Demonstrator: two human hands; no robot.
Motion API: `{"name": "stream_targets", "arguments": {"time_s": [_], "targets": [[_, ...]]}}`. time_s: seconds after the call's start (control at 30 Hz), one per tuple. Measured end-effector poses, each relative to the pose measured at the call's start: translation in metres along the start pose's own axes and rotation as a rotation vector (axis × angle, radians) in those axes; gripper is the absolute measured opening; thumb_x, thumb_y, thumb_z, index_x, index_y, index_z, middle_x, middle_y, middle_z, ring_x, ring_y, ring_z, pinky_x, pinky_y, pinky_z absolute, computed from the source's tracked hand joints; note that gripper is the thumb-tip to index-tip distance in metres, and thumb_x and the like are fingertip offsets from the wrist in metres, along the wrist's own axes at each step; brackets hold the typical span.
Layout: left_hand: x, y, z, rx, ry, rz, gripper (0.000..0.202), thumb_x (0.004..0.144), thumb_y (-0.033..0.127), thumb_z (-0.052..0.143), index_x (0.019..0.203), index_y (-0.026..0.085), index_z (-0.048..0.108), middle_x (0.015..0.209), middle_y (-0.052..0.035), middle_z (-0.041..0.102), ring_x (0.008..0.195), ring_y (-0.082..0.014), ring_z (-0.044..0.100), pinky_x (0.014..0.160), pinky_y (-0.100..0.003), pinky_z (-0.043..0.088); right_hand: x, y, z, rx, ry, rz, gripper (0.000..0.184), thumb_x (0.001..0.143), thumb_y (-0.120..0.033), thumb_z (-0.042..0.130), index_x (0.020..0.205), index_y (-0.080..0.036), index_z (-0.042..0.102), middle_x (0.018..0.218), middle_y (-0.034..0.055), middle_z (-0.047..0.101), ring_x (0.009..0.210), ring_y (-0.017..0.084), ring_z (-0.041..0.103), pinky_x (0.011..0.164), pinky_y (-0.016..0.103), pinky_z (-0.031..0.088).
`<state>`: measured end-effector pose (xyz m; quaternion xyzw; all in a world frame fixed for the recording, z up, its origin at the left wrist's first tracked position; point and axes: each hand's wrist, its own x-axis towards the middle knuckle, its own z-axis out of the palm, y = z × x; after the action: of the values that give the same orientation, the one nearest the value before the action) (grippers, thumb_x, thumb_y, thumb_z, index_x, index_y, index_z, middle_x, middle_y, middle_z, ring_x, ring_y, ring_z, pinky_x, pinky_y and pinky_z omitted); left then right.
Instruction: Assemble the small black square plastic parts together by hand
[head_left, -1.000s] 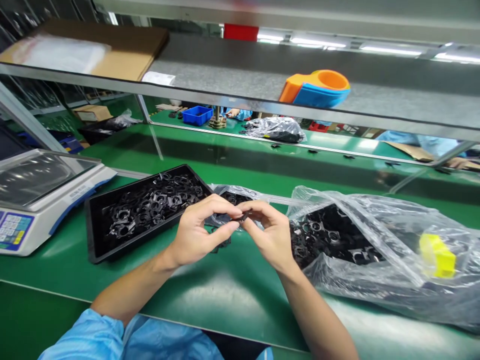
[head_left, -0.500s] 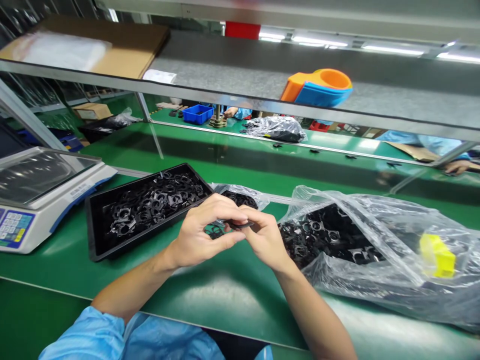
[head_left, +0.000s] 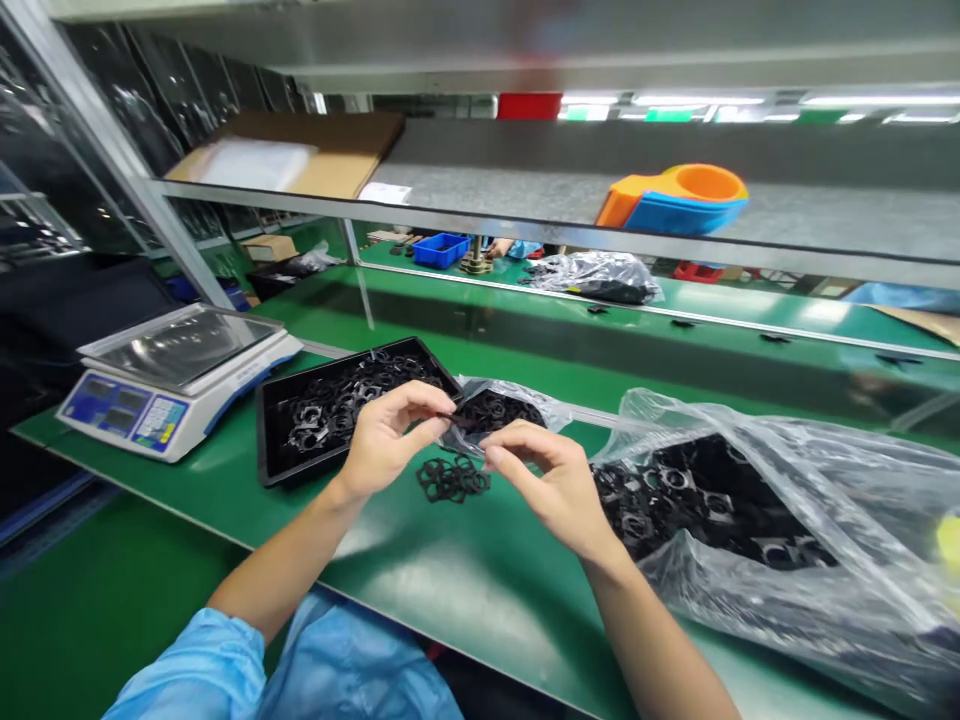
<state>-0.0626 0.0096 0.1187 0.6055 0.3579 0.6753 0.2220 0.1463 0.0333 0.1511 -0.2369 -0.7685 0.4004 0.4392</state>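
Observation:
My left hand [head_left: 394, 435], in the head view, is closed in a pinch on a thin, dark plastic part, mostly hidden by the fingers. To its right, my right hand [head_left: 551, 480] has thumb and forefinger pressed together; what they hold, if anything, is too small to make out. A gap separates the two hands. Below and between them lies a small pile of black ring-shaped parts [head_left: 453, 479] on the green table [head_left: 420, 570]. Just beyond my fingertips is a small clear bag [head_left: 555, 408] of black parts.
A black tray [head_left: 271, 470] of black framed parts stands left, beside a weighing scale [head_left: 187, 375]. At right lies a large clear plastic bag [head_left: 705, 590] with many black parts. Orange and blue holders [head_left: 679, 205] sit on the grey shelf [head_left: 510, 160] above.
My hands, together at one dark part before, have moved apart, the left keeping a dark part. The view has swung left, showing more of the scale and the ring pile.

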Motion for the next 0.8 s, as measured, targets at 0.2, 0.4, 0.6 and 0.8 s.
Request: {"name": "stream_targets", "arguments": {"time_s": [0.2,0.4,0.6,0.8], "targets": [[-0.011,-0.041,-0.098,0.644,0.111,-0.187,0.024,0.084,0.038,0.066,0.090,0.016,0.070,0.094,-0.0080,0.075,0.089,-0.0202,0.072,0.086,-0.035,0.061,-0.001,-0.006,-0.001,-0.084,-0.083,-0.099,0.017,0.095,-0.023,0.065,0.084,-0.019,0.077,0.081,0.0056,0.076,0.075,0.018,0.070,0.067,0.029,0.054],[-0.006,-0.047,-0.164,0.870,0.073,-0.264,0.009,0.075,0.024,0.063,0.079,0.020,0.070,0.096,-0.0077,0.078,0.099,-0.0274,0.070,0.102,-0.046,0.055,-0.003,-0.010,0.001,-0.158,-0.102,-0.148,0.020,0.096,-0.027,0.064,0.082,-0.019,0.076,0.079,0.0054,0.077,0.072,0.018,0.070,0.068,0.030,0.054],[-0.047,-0.025,-0.164,0.921,0.165,-0.182,0.018,0.087,0.029,0.056,0.089,0.018,0.071,0.101,-0.0100,0.076,0.102,-0.0260,0.069,0.102,-0.043,0.053,0.000,-0.013,0.000,-0.197,-0.118,-0.152,0.019,0.095,-0.026,0.065,0.081,-0.019,0.076,0.079,0.0049,0.077,0.072,0.018,0.070,0.067,0.029,0.053],[-0.099,-0.028,-0.110,0.708,-0.306,-0.012,0.018,0.097,0.026,0.056,0.099,0.020,0.073,0.101,-0.0085,0.076,0.096,-0.0209,0.071,0.091,-0.035,0.058,0.001,-0.001,0.003,-0.256,-0.177,-0.046,0.021,0.095,-0.029,0.064,0.084,-0.017,0.077,0.083,0.0058,0.078,0.073,0.017,0.070,0.065,0.027,0.053]]}}
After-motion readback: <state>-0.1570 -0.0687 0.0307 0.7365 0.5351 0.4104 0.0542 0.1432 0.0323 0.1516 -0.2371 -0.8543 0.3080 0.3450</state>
